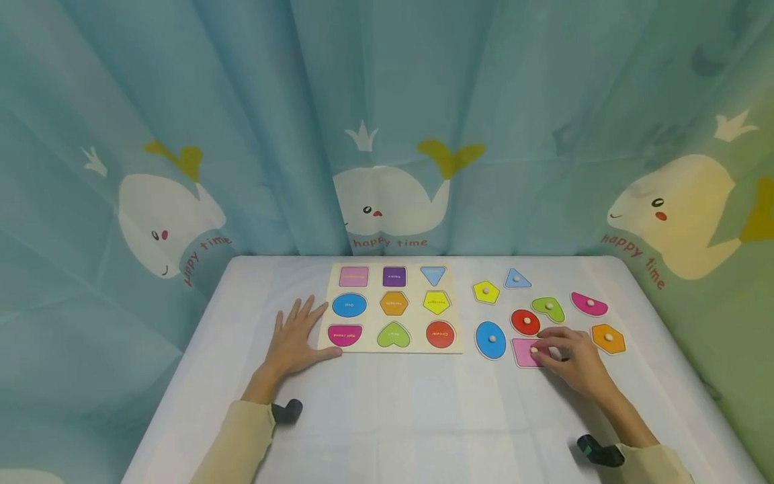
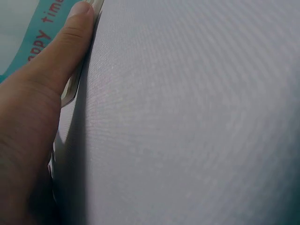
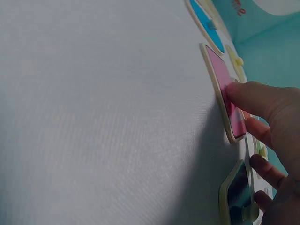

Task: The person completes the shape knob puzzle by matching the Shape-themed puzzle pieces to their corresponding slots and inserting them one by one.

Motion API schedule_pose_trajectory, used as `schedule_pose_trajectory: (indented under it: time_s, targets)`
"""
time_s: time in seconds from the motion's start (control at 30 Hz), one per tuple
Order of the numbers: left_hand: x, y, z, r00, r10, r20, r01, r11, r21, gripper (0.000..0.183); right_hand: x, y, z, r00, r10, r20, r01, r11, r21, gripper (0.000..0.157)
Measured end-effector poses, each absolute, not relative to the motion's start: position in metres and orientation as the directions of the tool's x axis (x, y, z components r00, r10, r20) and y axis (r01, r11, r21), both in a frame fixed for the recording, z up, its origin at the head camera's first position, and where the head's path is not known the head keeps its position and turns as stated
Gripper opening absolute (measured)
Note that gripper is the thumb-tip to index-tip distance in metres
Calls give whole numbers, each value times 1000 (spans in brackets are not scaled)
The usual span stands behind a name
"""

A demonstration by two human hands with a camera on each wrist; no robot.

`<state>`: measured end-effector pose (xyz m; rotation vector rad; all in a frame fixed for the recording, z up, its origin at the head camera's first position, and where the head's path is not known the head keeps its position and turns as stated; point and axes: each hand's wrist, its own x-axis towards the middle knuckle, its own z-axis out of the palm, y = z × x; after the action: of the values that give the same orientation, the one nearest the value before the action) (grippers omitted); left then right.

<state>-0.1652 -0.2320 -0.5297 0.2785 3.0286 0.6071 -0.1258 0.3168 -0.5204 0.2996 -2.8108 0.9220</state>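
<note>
My right hand [image 1: 577,363] pinches the small knob of a pink rectangle puzzle piece [image 1: 523,351] between thumb and fingers. In the right wrist view that rectangle [image 3: 218,68] lies close over the white cloth, and a dark knobbed piece [image 3: 238,187] sits below the other fingers, mostly hidden from the head view. At the left, my left hand [image 1: 295,343] lies with spread fingers by the left edge of the puzzle board [image 1: 370,344]; its thumb [image 2: 75,33] reaches onto the board's near corner. Printed coloured shapes with labels fill the board in rows.
Around the right hand lie a blue oval [image 1: 487,346], red circle [image 1: 520,327], orange hexagon [image 1: 607,345], green heart [image 1: 541,310], magenta half round [image 1: 586,310], yellow pentagon [image 1: 480,296] and blue triangle [image 1: 514,285]. A whale-print curtain [image 1: 520,134] hangs behind the table [image 1: 387,417].
</note>
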Motion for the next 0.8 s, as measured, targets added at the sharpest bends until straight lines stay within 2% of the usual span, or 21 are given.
schedule_pose_trajectory:
  time_s: [0.17, 0.4, 0.6, 0.8]
  targets:
    - [-167, -232, -530, -984, 176, -17, 156, 909, 387, 110, -132, 318, -507, -967, -168, 194, -251, 776, -579, 20]
    - [-168, -235, -531, -986, 168, 0, 155, 908, 389, 110, -162, 312, -477, -948, -215, 233, -313, 748, -585, 20]
    - [-166, -234, -531, -985, 170, 15, 162, 904, 395, 109, -189, 285, -453, -962, -216, 166, -272, 740, -615, 26]
    - [-164, -230, -530, -984, 179, 15, 171, 903, 395, 108, -216, 253, -446, -948, -228, 222, -318, 699, -640, 26]
